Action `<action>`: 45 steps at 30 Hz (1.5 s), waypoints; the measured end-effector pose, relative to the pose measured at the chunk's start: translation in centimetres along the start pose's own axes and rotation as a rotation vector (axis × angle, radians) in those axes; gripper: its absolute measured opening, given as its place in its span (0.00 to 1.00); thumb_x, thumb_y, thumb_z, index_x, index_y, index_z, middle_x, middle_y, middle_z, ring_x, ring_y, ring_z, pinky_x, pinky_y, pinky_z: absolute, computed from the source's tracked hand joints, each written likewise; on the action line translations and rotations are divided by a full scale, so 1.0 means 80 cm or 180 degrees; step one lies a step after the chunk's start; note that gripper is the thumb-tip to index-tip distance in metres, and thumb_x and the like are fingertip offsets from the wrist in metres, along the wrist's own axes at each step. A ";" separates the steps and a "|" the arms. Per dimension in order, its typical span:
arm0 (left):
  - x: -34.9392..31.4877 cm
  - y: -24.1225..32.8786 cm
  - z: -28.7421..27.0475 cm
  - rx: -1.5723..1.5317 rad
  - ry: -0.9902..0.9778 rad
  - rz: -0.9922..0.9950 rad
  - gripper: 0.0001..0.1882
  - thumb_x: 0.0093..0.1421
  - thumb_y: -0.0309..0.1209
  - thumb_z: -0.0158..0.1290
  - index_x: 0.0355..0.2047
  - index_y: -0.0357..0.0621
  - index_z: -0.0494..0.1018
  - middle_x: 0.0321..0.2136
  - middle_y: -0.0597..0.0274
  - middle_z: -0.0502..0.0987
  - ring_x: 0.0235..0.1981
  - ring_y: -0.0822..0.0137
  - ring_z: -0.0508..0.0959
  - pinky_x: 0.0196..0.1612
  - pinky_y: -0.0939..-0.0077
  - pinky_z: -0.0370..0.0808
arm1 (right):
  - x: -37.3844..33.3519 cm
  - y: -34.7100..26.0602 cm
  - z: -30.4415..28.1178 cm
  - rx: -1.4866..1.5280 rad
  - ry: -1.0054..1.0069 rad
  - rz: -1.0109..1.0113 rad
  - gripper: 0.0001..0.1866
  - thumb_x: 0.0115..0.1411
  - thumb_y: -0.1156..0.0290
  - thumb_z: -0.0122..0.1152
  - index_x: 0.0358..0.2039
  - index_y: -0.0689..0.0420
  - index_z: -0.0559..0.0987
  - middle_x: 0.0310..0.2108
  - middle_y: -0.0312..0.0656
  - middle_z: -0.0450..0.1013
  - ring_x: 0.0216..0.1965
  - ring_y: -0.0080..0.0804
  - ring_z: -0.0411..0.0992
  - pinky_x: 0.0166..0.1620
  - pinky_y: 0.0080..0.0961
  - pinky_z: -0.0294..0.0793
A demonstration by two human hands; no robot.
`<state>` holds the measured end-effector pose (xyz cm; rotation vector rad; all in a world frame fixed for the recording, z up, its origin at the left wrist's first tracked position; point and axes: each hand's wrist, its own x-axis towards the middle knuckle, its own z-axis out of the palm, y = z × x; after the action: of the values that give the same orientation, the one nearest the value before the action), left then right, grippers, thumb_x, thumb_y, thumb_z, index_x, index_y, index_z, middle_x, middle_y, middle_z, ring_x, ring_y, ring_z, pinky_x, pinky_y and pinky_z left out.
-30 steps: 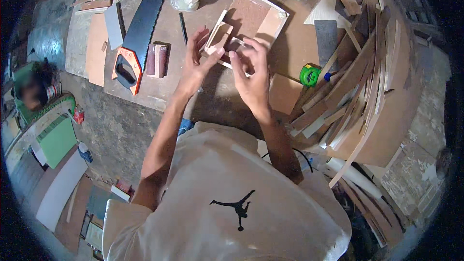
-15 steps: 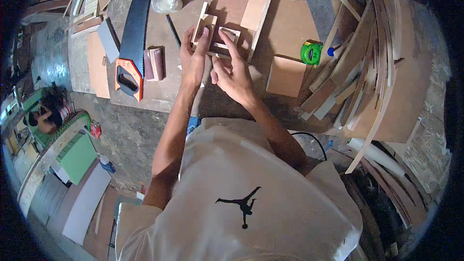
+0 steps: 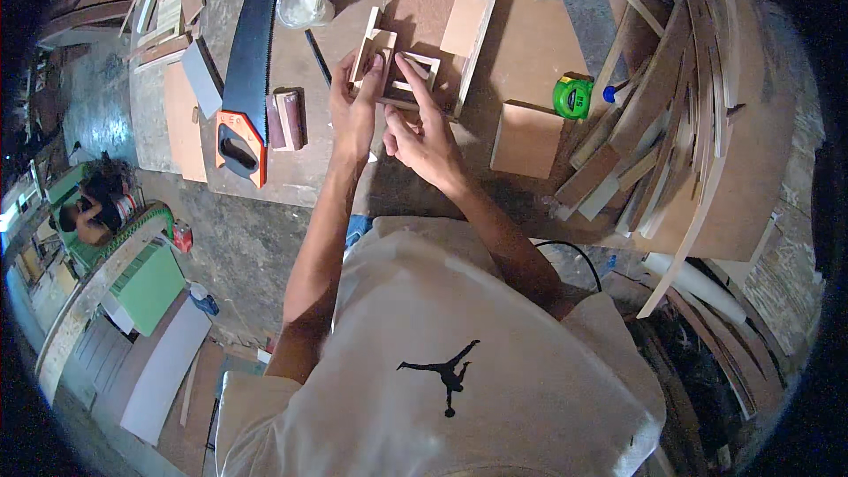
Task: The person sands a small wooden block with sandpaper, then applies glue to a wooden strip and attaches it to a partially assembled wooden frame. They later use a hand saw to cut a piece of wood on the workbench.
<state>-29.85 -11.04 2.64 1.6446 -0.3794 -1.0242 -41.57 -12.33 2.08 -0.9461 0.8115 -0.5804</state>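
Head-worn fisheye, tipped downward

The view looks down from the left of two head-worn lenses, facing the bare left hand (image 3: 355,110) at eleven o'clock and bare right hand (image 3: 426,143) at twelve. The pale cloth shirt (image 3: 481,327) fills six o'clock, nearest; the brown wooden workbench (image 3: 527,62) spans twelve, farther off.

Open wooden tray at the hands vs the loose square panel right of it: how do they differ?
Size: the wooden tray is larger than the square panel.
Shape: the tray has raised walls; the panel is flat.
Contact: the left hand touches the tray's near-left part; neither hand touches the panel.
Shared: both lie on the worktop and show brown surfaces.
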 end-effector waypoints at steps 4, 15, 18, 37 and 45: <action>0.002 0.003 -0.001 0.0032 -0.0037 -0.0031 0.22 0.64 0.36 0.57 0.54 0.39 0.68 0.45 0.58 0.76 0.46 0.71 0.74 0.51 0.76 0.70 | 0.000 -0.003 0.001 -0.0099 0.0030 0.0000 0.37 0.67 0.80 0.47 0.72 0.40 0.50 0.41 0.37 0.68 0.21 0.19 0.66 0.22 0.19 0.68; 0.007 -0.012 -0.002 0.0054 -0.0034 0.0211 0.24 0.64 0.40 0.57 0.55 0.38 0.69 0.47 0.55 0.76 0.48 0.68 0.74 0.52 0.74 0.70 | -0.005 -0.030 0.003 0.0087 -0.0066 0.0226 0.38 0.64 0.83 0.50 0.71 0.46 0.51 0.65 0.45 0.57 0.46 0.32 0.73 0.37 0.23 0.80; 0.006 -0.012 0.000 -0.0064 -0.0044 0.0198 0.25 0.63 0.40 0.58 0.55 0.37 0.69 0.47 0.56 0.76 0.47 0.68 0.74 0.51 0.75 0.70 | 0.001 -0.006 0.000 -0.0164 -0.0027 -0.0008 0.39 0.63 0.82 0.51 0.72 0.46 0.51 0.67 0.46 0.55 0.55 0.34 0.69 0.43 0.25 0.79; 0.005 -0.009 0.002 -0.0072 0.0008 0.0140 0.25 0.63 0.38 0.58 0.55 0.37 0.69 0.46 0.56 0.76 0.42 0.70 0.76 0.44 0.77 0.73 | -0.010 0.005 0.003 -0.0511 -0.0022 -0.0027 0.40 0.61 0.82 0.52 0.71 0.45 0.52 0.68 0.51 0.52 0.65 0.44 0.59 0.54 0.31 0.76; 0.005 -0.011 -0.001 0.0040 -0.0004 0.0187 0.24 0.63 0.38 0.58 0.55 0.37 0.69 0.45 0.58 0.77 0.45 0.70 0.75 0.51 0.75 0.70 | -0.024 0.002 0.002 -0.0186 -0.0178 0.0639 0.35 0.65 0.78 0.51 0.71 0.45 0.53 0.64 0.53 0.60 0.44 0.31 0.75 0.42 0.27 0.80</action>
<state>-29.76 -10.99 1.66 1.6349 -0.4334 -0.9809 -42.51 -10.77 2.67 -0.9173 0.8652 -0.3565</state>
